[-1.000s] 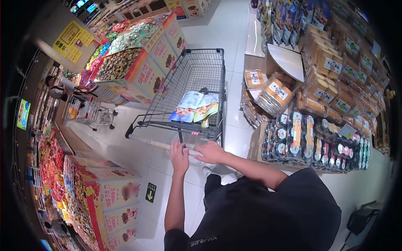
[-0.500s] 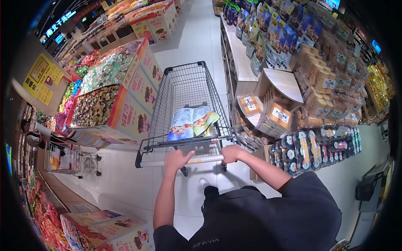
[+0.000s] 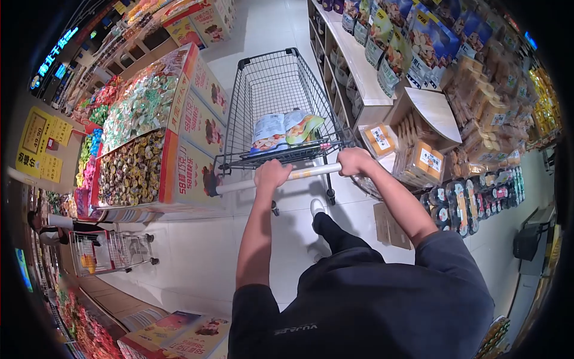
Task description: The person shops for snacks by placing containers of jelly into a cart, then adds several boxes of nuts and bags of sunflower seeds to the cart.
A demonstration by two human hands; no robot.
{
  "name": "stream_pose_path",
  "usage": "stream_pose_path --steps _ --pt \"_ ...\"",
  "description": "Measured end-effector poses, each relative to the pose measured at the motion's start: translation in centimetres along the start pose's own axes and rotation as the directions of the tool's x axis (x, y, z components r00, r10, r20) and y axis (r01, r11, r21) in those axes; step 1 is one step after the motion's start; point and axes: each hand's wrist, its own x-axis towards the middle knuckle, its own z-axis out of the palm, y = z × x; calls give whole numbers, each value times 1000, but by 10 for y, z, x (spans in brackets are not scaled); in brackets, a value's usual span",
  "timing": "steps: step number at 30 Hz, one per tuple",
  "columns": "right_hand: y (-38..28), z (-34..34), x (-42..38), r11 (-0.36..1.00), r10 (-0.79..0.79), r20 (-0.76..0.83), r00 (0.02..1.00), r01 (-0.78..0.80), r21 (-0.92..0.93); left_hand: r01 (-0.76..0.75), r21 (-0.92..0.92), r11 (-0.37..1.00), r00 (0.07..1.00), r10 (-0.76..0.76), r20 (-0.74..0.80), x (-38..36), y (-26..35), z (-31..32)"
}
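A shopping cart (image 3: 281, 84) of dark wire mesh stands in front of me, with a pale push bar along its near side. My left hand (image 3: 272, 175) is wrapped round the bar left of its middle. Near the bar's right end, my right hand (image 3: 355, 161) grips it too. In the near part of the basket lie two printed snack bags, a blue and white bag (image 3: 270, 133) and, beside it on the right, a green and white bag (image 3: 303, 127). Both hands' fingertips are hidden under the bar.
Bins of wrapped candy (image 3: 134, 161) line the left, close to the cart. At right are a shelf (image 3: 376, 90) with hanging snack bags and stacks of packaged biscuits (image 3: 429, 160). Another cart (image 3: 110, 251) stands at the left, near a person. A cardboard box (image 3: 391, 225) sits on the floor.
The cart has moved forward along the aisle, and its front has swung slightly. Both hands stay on the bar. My foot has stepped forward, and the shelves at right appear closer.
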Motion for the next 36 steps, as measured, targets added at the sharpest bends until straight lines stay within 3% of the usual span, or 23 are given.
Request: stream_pose_path --steps 16,19,26,28,30,32,34,36 --pt "38 -112 192 994 -51 -43 998 55 99 -48 114 992 999 49 -12 225 -17 -101" --pt "54 -127 223 990 -34 -111 993 49 132 -49 129 990 999 49 2 265 -11 -115" --pt "86 -174 279 979 15 77 997 -31 202 -124 51 991 982 115 148 342 2 -143" --pt "99 -177 296 983 -17 32 999 11 182 -191 112 975 966 166 197 365 4 -148" --pt "107 -183 315 937 65 3 998 -62 343 -228 84 970 944 199 264 391 -5 -151" --pt "111 -194 326 934 118 -11 993 -108 341 -254 -34 967 852 241 465 418 0 -157" --pt "110 -191 334 909 206 -47 977 -173 378 -151 -115 982 799 190 571 428 13 -179" --pt "111 -194 347 918 253 -51 966 -223 328 -82 -89 993 587 121 800 452 14 -187"
